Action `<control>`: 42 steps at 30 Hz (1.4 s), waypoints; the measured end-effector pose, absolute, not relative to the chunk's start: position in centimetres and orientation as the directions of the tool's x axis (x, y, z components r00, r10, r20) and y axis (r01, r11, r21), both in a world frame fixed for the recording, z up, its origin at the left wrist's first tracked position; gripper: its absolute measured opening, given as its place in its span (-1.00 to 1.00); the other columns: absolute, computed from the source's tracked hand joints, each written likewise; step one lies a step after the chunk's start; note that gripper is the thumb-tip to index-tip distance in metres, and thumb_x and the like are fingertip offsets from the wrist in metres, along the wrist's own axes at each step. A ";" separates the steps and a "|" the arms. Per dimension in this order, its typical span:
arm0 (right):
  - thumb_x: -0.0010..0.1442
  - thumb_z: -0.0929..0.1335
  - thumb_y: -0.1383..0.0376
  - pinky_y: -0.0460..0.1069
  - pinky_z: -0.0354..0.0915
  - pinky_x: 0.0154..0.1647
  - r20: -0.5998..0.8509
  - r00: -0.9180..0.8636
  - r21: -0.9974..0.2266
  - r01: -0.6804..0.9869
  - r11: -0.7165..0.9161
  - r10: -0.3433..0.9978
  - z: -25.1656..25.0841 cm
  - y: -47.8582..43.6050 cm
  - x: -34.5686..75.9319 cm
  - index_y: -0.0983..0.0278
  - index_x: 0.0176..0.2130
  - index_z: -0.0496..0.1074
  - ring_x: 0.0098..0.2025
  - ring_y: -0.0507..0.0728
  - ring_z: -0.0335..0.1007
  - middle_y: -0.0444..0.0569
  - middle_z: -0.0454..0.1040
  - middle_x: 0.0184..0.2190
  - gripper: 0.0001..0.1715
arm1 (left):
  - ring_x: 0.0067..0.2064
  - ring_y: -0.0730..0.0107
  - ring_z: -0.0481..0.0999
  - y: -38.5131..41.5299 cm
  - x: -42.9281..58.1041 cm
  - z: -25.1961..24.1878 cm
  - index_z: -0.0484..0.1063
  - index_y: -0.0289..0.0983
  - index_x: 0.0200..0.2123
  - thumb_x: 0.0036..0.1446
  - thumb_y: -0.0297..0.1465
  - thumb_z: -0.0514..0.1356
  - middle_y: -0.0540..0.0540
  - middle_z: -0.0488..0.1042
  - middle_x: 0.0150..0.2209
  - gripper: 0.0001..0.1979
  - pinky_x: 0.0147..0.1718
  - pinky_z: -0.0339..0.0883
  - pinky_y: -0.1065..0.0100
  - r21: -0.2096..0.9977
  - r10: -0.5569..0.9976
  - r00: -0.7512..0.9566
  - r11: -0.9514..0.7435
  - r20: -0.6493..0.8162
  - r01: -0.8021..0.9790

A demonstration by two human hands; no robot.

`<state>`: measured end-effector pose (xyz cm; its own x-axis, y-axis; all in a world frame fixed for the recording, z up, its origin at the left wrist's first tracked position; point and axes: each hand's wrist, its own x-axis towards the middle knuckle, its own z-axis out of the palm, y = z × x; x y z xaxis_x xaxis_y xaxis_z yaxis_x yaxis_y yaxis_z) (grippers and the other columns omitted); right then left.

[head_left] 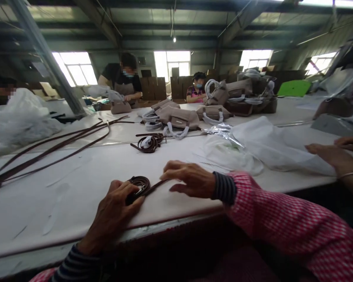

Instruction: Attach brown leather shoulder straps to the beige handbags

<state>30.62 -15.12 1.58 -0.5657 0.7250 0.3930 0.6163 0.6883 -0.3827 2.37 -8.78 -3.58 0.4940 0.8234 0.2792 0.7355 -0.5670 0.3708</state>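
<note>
A dark brown leather strap is wound into a coil on the white tabletop, with a metal buckle showing at its side. Wrapped around the coil's near left side is my left hand, its thumb pressed along the lower edge. The strap's loose tail runs to the right, where the fingers of my right hand close over its end. A second coiled strap, with a white wrapping on it, lies farther back. Several long uncoiled straps stretch across the left of the table.
Taupe handbags with wrapped handles lie beyond the coils. White packing sheets and crinkled silver film spread to the right. A co-worker's hand rests at the right edge. Clear plastic heaps up at left. Other people work behind.
</note>
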 end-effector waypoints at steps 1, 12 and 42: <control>0.31 0.40 0.32 0.02 0.35 -0.07 0.439 -0.478 -0.421 0.639 0.644 0.761 2.1 -16.2 32.6 0.29 0.01 0.54 -0.11 0.13 0.45 0.07 0.51 -0.03 -0.73 | -0.03 0.09 0.43 -8.8 2.4 -3.5 0.55 -0.11 -0.17 0.18 -0.13 0.21 -0.06 0.48 -0.17 -0.75 -0.11 0.33 0.19 0.367 0.829 0.489 -0.559 0.273 0.744; 0.41 0.26 0.30 -0.02 0.24 -0.28 0.092 -0.043 0.050 0.998 0.038 0.995 -1.1 -15.7 39.4 0.33 -0.16 0.56 -0.17 0.16 0.53 0.09 0.55 -0.09 -0.72 | -0.23 0.21 0.47 -7.6 2.5 -3.0 0.47 -0.16 -0.24 0.15 -0.15 0.20 -0.07 0.42 -0.22 -0.77 -0.24 0.33 0.25 0.228 0.792 0.559 -0.607 0.245 0.761; -0.09 0.52 0.28 -0.15 0.26 -0.64 0.149 0.119 -0.973 -0.160 0.167 0.982 2.1 -17.3 28.4 0.32 -0.44 0.50 -0.49 0.07 0.46 0.02 0.57 -0.51 -0.80 | -0.03 0.24 0.60 -11.2 5.0 -2.8 0.67 -0.37 -0.20 0.11 -0.23 0.42 -0.19 0.67 -0.14 -0.69 0.02 0.45 0.33 0.878 0.941 0.336 0.140 0.024 -0.457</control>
